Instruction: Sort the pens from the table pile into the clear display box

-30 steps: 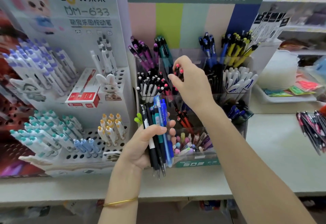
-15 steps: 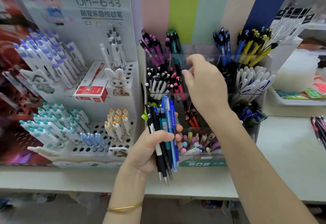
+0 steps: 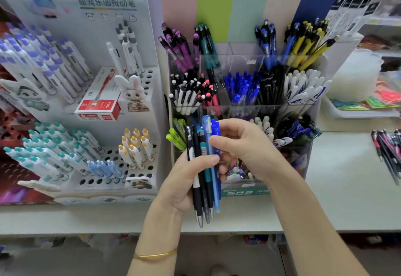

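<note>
We see the clear display box (image 3: 238, 59) standing on the table (image 3: 347, 184), the loose pile (image 3: 387, 145) lying well to its right. The right hand (image 3: 245, 145) has come back from the box's middle row without its pen and now pinches a blue pen (image 3: 215, 129) in the bundle (image 3: 198, 193) gripped by the left hand (image 3: 182, 182); we judge one pen filed, the next being drawn.

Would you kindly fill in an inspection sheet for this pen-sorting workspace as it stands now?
Surface: pale table, pen pile at its right edge.
Job's things: clear display box, compartments holding sorted pens; pen bundle in hand.
Clutter: white pen stand, red box, tray.
Grippers: left hand grips the bundle; right hand pinches a dark blue pen in it.
Cables: nothing seen.
Surroundings: striped backboard, shop shelves right.
</note>
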`<state>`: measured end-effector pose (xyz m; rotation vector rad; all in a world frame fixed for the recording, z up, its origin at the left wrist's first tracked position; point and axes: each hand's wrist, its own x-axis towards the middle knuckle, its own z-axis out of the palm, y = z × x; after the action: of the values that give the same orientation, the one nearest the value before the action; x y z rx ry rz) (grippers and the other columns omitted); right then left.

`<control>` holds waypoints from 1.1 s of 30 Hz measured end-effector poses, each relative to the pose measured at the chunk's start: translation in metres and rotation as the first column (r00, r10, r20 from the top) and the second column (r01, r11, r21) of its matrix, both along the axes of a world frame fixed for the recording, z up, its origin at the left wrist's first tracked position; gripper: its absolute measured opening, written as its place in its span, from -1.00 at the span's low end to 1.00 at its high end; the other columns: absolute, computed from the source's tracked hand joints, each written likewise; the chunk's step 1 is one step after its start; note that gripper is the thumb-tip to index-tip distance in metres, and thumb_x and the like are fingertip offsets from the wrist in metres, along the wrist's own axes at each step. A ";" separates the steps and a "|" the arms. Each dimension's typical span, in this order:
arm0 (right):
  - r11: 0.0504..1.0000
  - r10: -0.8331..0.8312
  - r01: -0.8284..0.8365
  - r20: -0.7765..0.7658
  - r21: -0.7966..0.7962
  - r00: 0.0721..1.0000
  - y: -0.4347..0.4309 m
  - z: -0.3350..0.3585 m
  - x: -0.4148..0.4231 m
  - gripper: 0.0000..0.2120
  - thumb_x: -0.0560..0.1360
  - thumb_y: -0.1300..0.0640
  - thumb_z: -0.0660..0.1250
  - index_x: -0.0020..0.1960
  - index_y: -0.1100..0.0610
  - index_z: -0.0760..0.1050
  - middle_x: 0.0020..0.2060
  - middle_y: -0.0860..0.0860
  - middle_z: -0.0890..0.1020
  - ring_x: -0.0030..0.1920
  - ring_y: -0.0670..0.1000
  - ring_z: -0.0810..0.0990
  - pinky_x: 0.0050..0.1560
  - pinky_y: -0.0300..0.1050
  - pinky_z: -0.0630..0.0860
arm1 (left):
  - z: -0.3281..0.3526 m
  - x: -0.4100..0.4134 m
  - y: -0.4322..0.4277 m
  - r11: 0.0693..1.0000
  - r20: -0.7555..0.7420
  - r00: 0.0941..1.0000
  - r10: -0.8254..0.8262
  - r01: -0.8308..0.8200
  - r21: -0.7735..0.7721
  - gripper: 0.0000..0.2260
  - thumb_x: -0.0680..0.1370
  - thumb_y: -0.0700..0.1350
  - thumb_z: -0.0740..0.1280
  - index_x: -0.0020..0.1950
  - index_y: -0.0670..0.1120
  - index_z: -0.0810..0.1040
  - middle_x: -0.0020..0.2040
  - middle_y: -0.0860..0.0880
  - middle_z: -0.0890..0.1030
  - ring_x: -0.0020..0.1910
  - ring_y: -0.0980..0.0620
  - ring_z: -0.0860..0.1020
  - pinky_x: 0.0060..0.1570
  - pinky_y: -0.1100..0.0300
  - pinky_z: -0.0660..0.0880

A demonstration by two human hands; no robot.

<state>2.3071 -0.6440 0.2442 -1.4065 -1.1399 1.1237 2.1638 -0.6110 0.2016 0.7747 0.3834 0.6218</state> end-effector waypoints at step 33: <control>0.962 -0.262 0.249 0.112 0.116 0.959 -0.018 0.006 0.039 -0.93 0.55 0.21 0.32 -0.07 0.23 0.52 -0.51 -0.10 0.52 -0.48 -0.05 0.44 -0.47 -0.23 0.42 | 0.035 0.031 -0.001 0.987 -0.318 0.940 0.121 -0.148 -0.059 -0.91 0.54 -0.34 0.25 -0.03 -0.18 0.47 -0.21 -0.08 0.71 -0.34 -0.03 0.67 -0.53 0.06 0.54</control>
<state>2.3462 -0.6623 0.2505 -1.5136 -1.0520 0.7929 2.1950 -0.6121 0.2361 0.7740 0.7554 0.6072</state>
